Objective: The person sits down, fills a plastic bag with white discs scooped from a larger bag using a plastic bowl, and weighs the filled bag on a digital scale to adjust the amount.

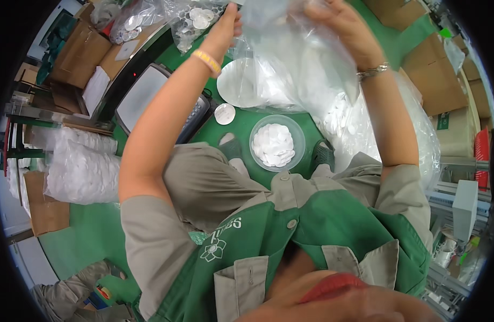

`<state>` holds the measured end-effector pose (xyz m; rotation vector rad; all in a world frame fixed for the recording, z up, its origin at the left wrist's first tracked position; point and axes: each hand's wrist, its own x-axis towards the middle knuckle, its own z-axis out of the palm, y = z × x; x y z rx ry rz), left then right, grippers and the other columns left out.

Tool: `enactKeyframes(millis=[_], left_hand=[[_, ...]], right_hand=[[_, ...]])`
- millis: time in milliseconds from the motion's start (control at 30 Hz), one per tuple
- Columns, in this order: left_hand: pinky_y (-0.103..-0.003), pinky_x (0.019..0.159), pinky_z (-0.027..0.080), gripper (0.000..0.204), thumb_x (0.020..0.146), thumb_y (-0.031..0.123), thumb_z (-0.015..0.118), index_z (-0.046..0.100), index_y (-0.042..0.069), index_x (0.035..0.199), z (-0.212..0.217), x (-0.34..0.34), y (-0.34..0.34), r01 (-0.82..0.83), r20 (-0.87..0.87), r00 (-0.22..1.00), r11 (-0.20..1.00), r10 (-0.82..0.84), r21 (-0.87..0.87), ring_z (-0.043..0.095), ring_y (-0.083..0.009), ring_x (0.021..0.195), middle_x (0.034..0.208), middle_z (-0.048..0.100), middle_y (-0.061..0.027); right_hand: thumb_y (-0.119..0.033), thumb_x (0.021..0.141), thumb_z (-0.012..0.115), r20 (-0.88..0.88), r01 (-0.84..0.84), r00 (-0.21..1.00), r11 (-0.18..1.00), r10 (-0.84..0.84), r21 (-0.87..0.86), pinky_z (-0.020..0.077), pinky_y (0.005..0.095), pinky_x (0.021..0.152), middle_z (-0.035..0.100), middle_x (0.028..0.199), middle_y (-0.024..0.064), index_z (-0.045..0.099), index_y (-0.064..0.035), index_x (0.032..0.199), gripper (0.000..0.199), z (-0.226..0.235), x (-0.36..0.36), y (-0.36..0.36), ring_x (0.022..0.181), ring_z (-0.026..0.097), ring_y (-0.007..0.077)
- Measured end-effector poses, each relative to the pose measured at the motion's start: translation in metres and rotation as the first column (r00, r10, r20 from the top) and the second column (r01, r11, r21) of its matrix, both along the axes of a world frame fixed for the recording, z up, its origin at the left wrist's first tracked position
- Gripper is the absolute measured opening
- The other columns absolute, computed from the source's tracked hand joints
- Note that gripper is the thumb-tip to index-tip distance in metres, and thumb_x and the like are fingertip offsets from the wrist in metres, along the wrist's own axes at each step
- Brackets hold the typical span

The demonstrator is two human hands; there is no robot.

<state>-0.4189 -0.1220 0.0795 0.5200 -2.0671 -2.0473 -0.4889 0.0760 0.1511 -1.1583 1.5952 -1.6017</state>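
At the top of the head view a large clear plastic bag (279, 53) is stretched between my raised hands. My left hand (225, 29) is closed at the bag's left side, thumb up and fingers curled. My right hand (346, 27), slightly blurred, grips the bag's upper right part, which covers some fingertips. Below the bag, a clear round tub (299, 140) filled with flat white discs (274, 145) stands between my feet. One small pale round disc (224, 114) lies left of the tub. A larger pale round shape (239, 83) shows partly beneath the bag.
A scale with a keypad (145, 96) stands left, beside a bench. Bulky clear bags of white pieces (83, 166) lie left, and another (349, 123) lies right. Cardboard boxes (78, 59) are at both sides. Another person's legs (70, 290) show lower left. The floor is green.
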Motion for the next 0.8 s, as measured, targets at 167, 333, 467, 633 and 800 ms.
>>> enactKeyframes(millis=[167, 333, 467, 633, 800], left_hand=[[-0.051, 0.101, 0.010, 0.096, 0.072, 0.077, 0.024, 0.009, 0.009, 0.138, -0.060, 0.035, -0.007, 0.175, 0.369, 0.908, 0.980, -0.197, 0.092, 0.014, -0.0320, 0.130, 0.141, 0.010, -0.0184], [-0.044, 0.096, 0.030, 0.084, 0.077, 0.069, 0.029, 0.026, 0.005, 0.131, -0.107, 0.022, -0.005, 0.249, 0.218, 0.885, 0.816, -0.410, 0.522, 0.039, -0.0262, 0.115, 0.126, 0.037, -0.0184], [-0.033, 0.080, 0.044, 0.041, 0.085, 0.038, 0.044, 0.051, 0.004, 0.107, -0.064, 0.009, -0.007, 0.396, -0.163, 0.917, 0.792, -0.363, 0.465, 0.055, -0.0173, 0.088, 0.097, 0.057, -0.0096], [-0.021, 0.055, 0.039, 0.027, 0.077, 0.027, 0.064, 0.060, 0.001, 0.084, -0.045, 0.006, -0.044, -0.059, -0.181, 0.981, 0.996, 0.071, 0.070, 0.049, -0.0099, 0.059, 0.067, 0.055, -0.0012], [-0.020, 0.056, 0.037, 0.024, 0.082, 0.029, 0.058, 0.058, 0.006, 0.088, -0.031, 0.010, 0.004, -0.151, -0.089, 0.985, 0.988, 0.146, -0.040, 0.043, -0.0043, 0.064, 0.072, 0.051, 0.0044]], right_hand=[[-0.017, 0.077, 0.062, -0.079, 0.169, 0.981, 0.982, -0.175, -0.080, 0.0420, 0.0233, 0.066, 0.058, 0.086, 0.0024, 0.054, -0.0084, 0.098, 0.025, 0.036, -0.011, 0.065, 0.077, 0.053, 0.0126], [-0.022, 0.076, 0.062, -0.093, 0.451, 0.878, 0.876, -0.470, -0.170, 0.0418, 0.0262, 0.073, 0.056, 0.097, 0.0046, 0.053, -0.0111, 0.105, 0.032, 0.044, -0.062, 0.132, 0.086, 0.052, 0.0170], [-0.027, 0.075, 0.062, -0.112, 0.673, 0.700, 0.704, -0.705, -0.225, 0.0416, 0.0286, 0.078, 0.054, 0.106, 0.0063, 0.053, -0.0132, 0.110, 0.039, 0.032, -0.132, 0.172, 0.094, 0.051, 0.0205], [-0.025, 0.078, 0.059, -0.894, 0.908, -0.245, 0.235, -0.375, -0.348, 0.0401, 0.0290, 0.086, 0.051, 0.117, 0.0086, 0.048, -0.0098, 0.118, 0.045, -0.018, -0.146, 0.121, 0.106, 0.048, 0.0183], [-0.020, 0.083, 0.056, -0.611, 0.688, 0.432, 0.680, -0.663, -0.251, 0.0421, 0.0237, 0.073, 0.060, 0.093, 0.0063, 0.059, -0.0046, 0.095, 0.020, -0.067, -0.017, 0.008, 0.081, 0.055, 0.0130]])
